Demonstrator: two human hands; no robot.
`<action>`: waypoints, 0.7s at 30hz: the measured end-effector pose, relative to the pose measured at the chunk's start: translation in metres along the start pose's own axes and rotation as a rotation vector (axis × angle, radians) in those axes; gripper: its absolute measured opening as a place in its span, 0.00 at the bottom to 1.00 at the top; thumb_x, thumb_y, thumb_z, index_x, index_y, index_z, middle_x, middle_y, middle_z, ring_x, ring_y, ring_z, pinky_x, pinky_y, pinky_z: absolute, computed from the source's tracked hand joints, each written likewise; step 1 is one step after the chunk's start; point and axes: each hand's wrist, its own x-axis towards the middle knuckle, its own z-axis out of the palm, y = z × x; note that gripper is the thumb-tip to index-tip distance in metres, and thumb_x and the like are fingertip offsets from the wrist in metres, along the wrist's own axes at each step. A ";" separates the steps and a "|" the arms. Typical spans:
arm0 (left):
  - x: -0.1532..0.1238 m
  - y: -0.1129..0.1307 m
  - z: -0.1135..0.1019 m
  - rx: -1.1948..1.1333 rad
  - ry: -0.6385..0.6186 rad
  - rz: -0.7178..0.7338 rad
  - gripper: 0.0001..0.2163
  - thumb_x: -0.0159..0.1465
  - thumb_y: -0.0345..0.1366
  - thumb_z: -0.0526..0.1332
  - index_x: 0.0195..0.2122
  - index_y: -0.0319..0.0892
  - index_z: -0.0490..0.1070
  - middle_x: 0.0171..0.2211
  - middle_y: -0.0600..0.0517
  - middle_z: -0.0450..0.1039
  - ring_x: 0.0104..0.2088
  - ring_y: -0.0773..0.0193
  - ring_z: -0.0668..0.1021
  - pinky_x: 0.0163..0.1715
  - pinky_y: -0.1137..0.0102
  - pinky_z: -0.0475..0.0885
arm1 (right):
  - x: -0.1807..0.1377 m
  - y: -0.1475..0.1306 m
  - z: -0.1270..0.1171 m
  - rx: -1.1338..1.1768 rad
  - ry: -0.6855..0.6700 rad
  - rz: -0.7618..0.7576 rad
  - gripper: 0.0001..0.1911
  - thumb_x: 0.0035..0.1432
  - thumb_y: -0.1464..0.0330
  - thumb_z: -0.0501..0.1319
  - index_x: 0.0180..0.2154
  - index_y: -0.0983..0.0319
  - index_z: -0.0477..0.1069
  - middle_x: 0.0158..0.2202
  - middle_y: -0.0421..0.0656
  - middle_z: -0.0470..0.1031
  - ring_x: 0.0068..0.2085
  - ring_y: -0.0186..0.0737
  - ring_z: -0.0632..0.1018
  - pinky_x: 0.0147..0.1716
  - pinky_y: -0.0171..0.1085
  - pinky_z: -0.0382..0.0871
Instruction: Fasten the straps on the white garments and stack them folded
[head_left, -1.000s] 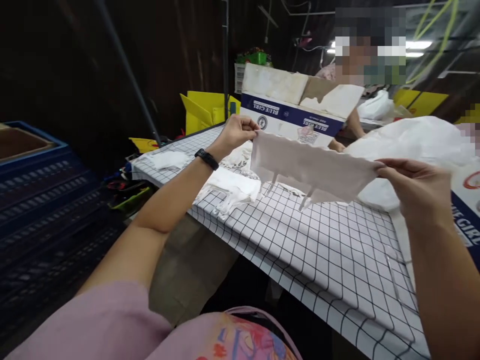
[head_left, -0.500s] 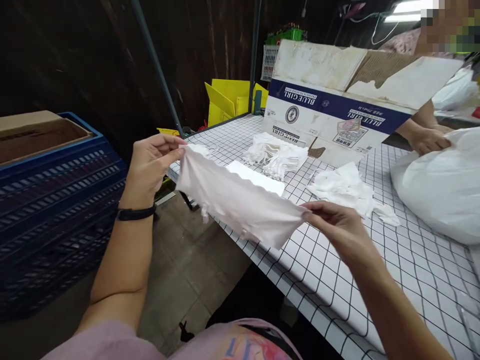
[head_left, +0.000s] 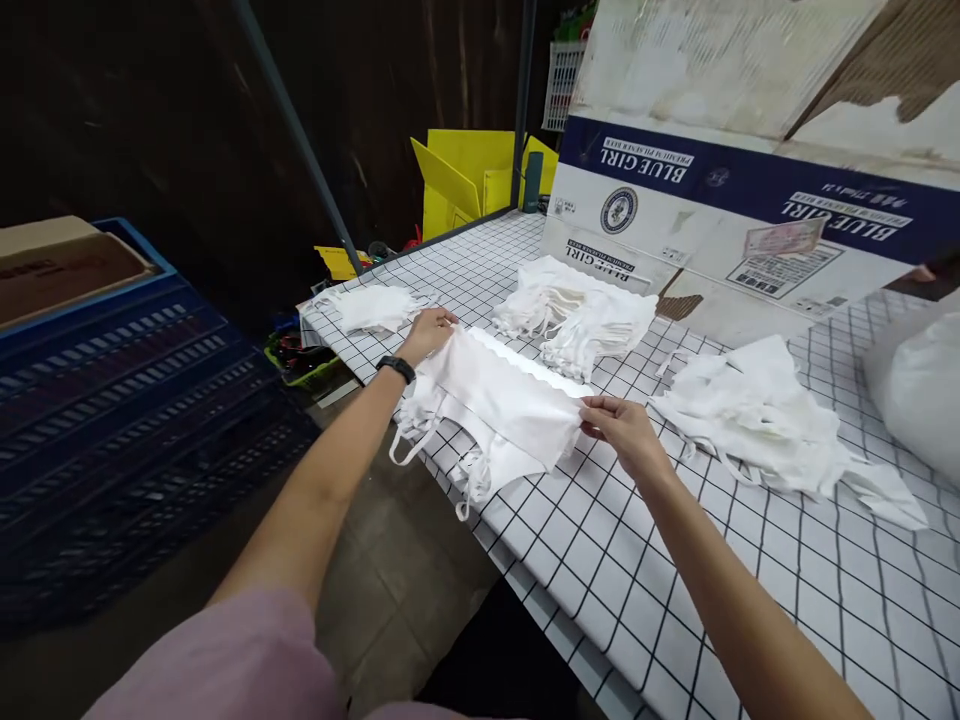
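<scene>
Since the earlier frame both hands have come down, bringing the white top (head_left: 506,405) from mid-air to the near side of the table (head_left: 585,580); it now lies spread over other white pieces, whose bright wavy rim shows along its twelve-to-one-o'clock side; this looks like a change from stretching it in the air to lining it up on that heap.

The left hand (head_left: 429,335) has its fingers pinched together on the corner at eleven o'clock; the right hand (head_left: 622,432) has thumb and fingers clamped on the corner at three o'clock; the cloth between them is fairly flat, with straps bunched and drooping at seven o'clock.

The table edge runs close by from ten round to six o'clock, and the straps reach it, so a pull that way could drag cloth off; a neat stack (head_left: 577,305) sits just beyond at one o'clock, a cardboard box (head_left: 712,220) behind it at two; a loose pile (head_left: 757,430) lies at three, a small pile (head_left: 375,305) at ten; the widest stretch of visible checks, at four to five o'clock, seems the easiest room for moving.
</scene>
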 end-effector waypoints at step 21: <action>0.044 -0.017 0.040 0.197 -0.061 0.098 0.12 0.46 0.29 0.63 0.34 0.42 0.75 0.27 0.53 0.72 0.32 0.60 0.74 0.37 0.66 0.68 | 0.055 0.027 -0.005 -0.473 0.385 -0.193 0.09 0.46 0.64 0.65 0.33 0.59 0.78 0.24 0.42 0.80 0.31 0.50 0.81 0.48 0.47 0.72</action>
